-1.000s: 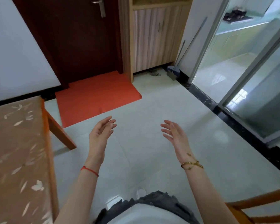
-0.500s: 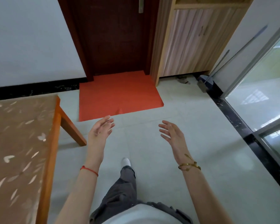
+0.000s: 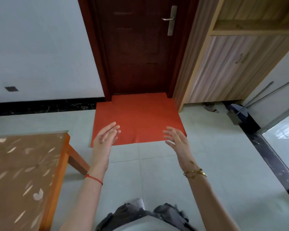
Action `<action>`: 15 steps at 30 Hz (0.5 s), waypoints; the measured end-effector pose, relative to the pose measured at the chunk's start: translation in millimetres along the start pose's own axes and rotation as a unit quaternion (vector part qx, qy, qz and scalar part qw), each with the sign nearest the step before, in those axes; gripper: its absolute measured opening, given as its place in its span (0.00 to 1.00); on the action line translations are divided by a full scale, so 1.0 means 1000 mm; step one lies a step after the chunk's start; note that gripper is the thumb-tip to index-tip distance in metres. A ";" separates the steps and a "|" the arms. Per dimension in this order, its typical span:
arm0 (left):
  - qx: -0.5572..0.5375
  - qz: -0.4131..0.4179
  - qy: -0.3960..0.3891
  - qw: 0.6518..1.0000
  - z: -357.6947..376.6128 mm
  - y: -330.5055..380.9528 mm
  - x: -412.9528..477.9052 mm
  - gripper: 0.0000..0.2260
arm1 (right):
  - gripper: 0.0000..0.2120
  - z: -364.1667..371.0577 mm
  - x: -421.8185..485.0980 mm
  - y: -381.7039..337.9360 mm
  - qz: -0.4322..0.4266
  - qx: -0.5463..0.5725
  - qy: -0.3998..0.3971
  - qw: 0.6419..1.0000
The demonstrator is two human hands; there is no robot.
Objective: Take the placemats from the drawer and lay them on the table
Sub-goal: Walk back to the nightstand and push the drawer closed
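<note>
Both arms reach forward, palms turned toward each other. The left hand (image 3: 106, 138) and right hand (image 3: 176, 139) are apart, fingers (image 3: 113, 129) straight and loosely spread, holding nothing. The bench (image 3: 60, 172), its top leaf-patterned, lies at the left, near the left forearm. Pale tiled floor (image 3: 157, 172) runs to a red mat (image 3: 137, 117) before a dark door (image 3: 140, 52). A wooden cabinet (image 3: 232, 67) stands to the door's right. Where the placemats are cannot be told. Since half a second ago the view has swung toward the door, and the hands keep the same pose.
</note>
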State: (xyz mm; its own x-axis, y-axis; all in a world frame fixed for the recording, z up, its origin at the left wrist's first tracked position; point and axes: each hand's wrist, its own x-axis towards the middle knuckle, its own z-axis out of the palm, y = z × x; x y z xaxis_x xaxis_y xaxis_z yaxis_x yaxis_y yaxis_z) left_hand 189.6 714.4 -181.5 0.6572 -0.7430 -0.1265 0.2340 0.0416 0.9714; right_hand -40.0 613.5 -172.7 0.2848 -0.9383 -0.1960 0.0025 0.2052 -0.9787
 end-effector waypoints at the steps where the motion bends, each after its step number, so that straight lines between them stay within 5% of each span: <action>1: 0.001 -0.001 0.000 1.000 0.001 0.001 0.009 0.12 | 0.13 0.004 0.010 -0.002 -0.002 -0.004 -0.003 1.000; 15: -0.037 0.007 0.132 0.990 0.033 0.014 0.187 0.13 | 0.13 0.069 0.247 -0.035 0.002 -0.051 -0.123 0.991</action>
State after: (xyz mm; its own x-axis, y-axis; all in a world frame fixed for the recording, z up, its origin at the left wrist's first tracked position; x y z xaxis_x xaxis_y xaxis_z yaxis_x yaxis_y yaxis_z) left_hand 292.5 554.2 -185.2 0.8234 -0.5412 -0.1707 0.2692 0.1076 0.9571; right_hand 96.3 394.1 -182.9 0.5095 -0.8392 -0.1905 -0.0916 0.1672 -0.9817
